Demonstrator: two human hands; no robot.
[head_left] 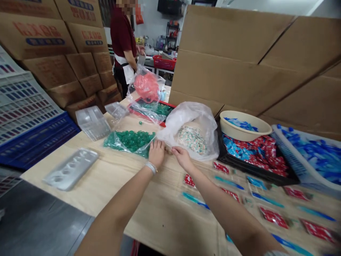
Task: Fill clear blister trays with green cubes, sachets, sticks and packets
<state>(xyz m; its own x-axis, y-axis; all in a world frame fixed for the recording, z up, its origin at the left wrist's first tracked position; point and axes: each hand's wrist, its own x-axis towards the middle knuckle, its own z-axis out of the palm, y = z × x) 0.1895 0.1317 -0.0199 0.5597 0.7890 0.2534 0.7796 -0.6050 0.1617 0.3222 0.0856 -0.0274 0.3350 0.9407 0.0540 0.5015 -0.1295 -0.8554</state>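
My left hand [156, 155] lies palm down with its fingers stretched out, at the right edge of a clear bag of green pieces [130, 140]. Close by on the right, my right hand [182, 157] has thumb and fingertips pinched together at the lower left edge of a white plastic bag [191, 113]. What sits between those fingertips is too small to make out. The white bag is open and holds many small white, green and orange pieces [192, 139].
A silver tray with holes [71, 168] and clear plastic scoops [92, 122] are on the left. Red packets [274, 216] and blue sticks [229, 182] lie in rows at right. Behind are a cream basin [245, 133], a black tray [255, 172], a blue-filled basket [314, 156], and another person [123, 39].
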